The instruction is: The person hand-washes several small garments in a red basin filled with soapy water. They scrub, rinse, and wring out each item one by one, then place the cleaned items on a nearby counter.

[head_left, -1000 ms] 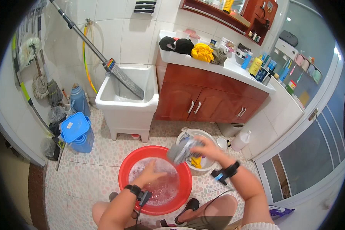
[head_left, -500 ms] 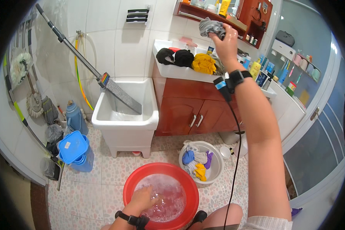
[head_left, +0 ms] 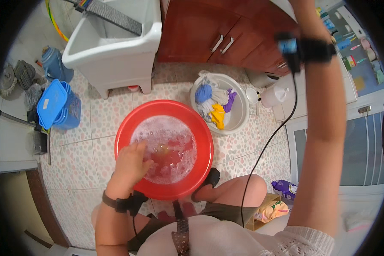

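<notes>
Head view, and beyond the red basin [head_left: 207, 149] stands the broad red cabinet [head_left: 192, 38], with the white sink [head_left: 111, 66] beyond the basin to its left. Centre stage is that basin, its soapy water [head_left: 170, 124] foaming and pinkish. Just past its right rim sits the pale tub [head_left: 244, 113], holding a bunched pile: blue cloth [head_left: 203, 92], yellow cloth [head_left: 217, 115], purple cloth [head_left: 231, 100], some greys. Looks like work midway, I'd judge: several cloths lie out of the suds, while the water stays in use. What's left under the foam? Can't tell; a dim yellowish patch [head_left: 161, 149] could be cloth or a mere glint. Right forearm [head_left: 324, 106] stretches up past the basin's right side, its hand beyond the top edge, so no telling those fingers or their load. Left hand [head_left: 131, 165] hangs over the basin's left rim, fingers loosely curled, slightly apart, gripping nothing visible; whether the tips touch water, can't tell.
</notes>
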Available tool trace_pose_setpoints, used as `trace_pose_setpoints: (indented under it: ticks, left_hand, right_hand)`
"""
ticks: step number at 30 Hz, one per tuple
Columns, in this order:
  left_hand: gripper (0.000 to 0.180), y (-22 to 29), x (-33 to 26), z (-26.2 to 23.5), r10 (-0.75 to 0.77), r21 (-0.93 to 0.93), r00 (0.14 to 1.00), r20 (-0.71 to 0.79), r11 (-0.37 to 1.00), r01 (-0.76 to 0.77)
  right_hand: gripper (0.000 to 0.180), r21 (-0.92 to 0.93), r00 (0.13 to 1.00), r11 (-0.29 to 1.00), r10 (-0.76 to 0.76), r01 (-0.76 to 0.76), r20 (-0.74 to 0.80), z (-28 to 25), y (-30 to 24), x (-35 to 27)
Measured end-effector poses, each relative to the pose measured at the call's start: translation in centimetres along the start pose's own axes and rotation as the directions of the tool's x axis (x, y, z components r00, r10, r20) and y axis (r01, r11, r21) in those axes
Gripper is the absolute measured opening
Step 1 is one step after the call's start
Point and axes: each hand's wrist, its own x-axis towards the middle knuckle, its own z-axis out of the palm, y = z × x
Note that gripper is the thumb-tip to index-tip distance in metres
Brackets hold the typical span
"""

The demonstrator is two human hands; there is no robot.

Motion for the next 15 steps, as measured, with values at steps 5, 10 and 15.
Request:
trace_pose_setpoints:
  ticks: [5,10,15]
  left_hand:
    - [0.057,0.1,0.4,0.3,-0.055,0.020,0.996,0.065,0.998,0.053]
    - [0.057,0.0,2.1,1.2,-0.115,0.083,0.983,0.142,0.991,0.104]
    - [0.055,-1.4,2.6,1.8,-0.078,0.062,0.996,0.032,0.995,0.076]
  right_hand:
    - [0.028,-0.076,0.887,0.953,0.302,-0.295,0.349,6.3,5.9,-24.1]
    - [0.039,-0.237,0.337,0.676,0.602,-0.698,0.724,14.6,9.9,-47.7]
    - [0.039,-0.375,0.038,0.488,0.647,-0.788,0.761,22.6,13.9,-59.6]
